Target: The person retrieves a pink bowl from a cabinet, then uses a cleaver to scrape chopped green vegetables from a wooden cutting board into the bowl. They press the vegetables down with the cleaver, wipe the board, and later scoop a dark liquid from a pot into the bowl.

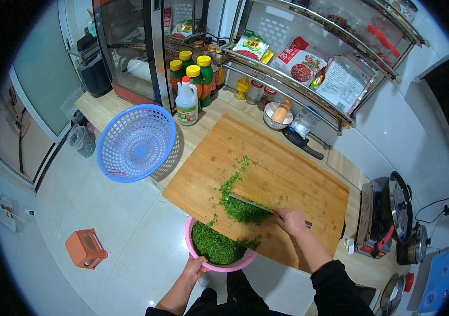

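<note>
In my right hand (290, 221) is the handle of a kitchen knife (250, 202), its blade lying along the far side of a heap of finely chopped greens (244, 212). The heap rests near the front edge of a large wooden cutting board (287, 179), with loose bits trailing behind it. My left hand (195, 267) grips the rim of a pink basin (244, 264) just below that edge. Chopped greens (218, 245) fill much of the basin, and some hang over the board's edge above it. The board covers part of the basin.
A blue plastic colander (137, 144) overhangs the counter at left. Yellow-capped bottles (205, 75) and a white jug (187, 102) stand behind it. A bowl with a wooden pestle (277, 116) and a black-handled tool (301, 142) lie behind the board. An orange stool (84, 249) stands on the floor.
</note>
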Tool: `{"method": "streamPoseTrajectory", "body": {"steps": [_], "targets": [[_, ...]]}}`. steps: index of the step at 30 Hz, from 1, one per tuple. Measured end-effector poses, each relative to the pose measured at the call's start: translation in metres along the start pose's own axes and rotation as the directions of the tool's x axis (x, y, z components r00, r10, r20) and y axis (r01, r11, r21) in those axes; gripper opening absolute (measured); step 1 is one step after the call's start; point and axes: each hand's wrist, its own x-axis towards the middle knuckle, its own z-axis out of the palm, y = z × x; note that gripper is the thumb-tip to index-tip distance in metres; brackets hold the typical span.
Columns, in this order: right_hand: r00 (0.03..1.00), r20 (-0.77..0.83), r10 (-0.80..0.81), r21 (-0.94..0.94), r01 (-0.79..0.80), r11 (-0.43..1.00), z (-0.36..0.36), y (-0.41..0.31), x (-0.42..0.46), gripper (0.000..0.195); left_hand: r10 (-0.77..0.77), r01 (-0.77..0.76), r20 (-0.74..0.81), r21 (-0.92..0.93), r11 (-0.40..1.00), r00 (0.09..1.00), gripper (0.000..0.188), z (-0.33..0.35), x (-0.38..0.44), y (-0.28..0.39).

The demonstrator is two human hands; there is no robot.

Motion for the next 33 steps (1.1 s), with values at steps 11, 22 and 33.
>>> {"method": "streamPoseTrajectory", "body": {"steps": [11,22,33], "targets": [[0.976,-0.052,0.210,0.057,-0.207,0.977,-0.002,-0.026,-0.048,0.019,0.004,-0.004,-0.006,0.011,1.000,1.000,0.065,-0.001,-0.007,-0.003],[0.775,-0.214,0.594,-0.126,-0.625,0.770,-0.019,0.033,-0.068,0.019,-0.013,0.013,0.003,-0.023,1.000,1.000,0.065,0.009,-0.015,-0.006],[0.833,-0.073,0.549,0.012,-0.550,0.835,0.010,-0.035,-0.085,0.020,-0.004,0.004,0.009,-0.005,1.000,1.000,0.066,0.011,-0.018,-0.012]]}}
